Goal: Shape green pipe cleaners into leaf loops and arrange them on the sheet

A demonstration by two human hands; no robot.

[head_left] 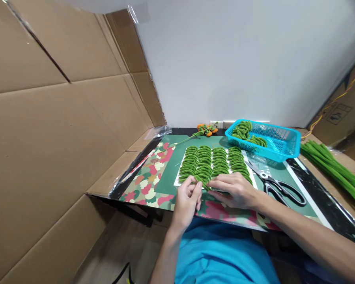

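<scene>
On a white sheet (176, 182) lie several columns of curved, fuzzy green leaf shapes (204, 157) that look made of pipe cleaner. At the near end of the second column from the left, my left hand (188, 197) is closed, thumb and fingers pinching the left end of a fuzzy green leaf (203, 182). My right hand (235, 191) comes in from the right, its thumb and fingertips closed on the leaf's other end. Fingers partly hide the leaf. Scissors (270, 182) with black and grey handles rest to the right of the sheet, blades partly apart.
A blue plastic basket (288, 148) holding more green leaves stands at the back right. Long green pipe cleaners (337, 167) lie at the right edge. An orange-flowered stem (207, 129) lies at the back. Cardboard walls (62, 130) rise on the left; a patterned mat (148, 185) covers the table.
</scene>
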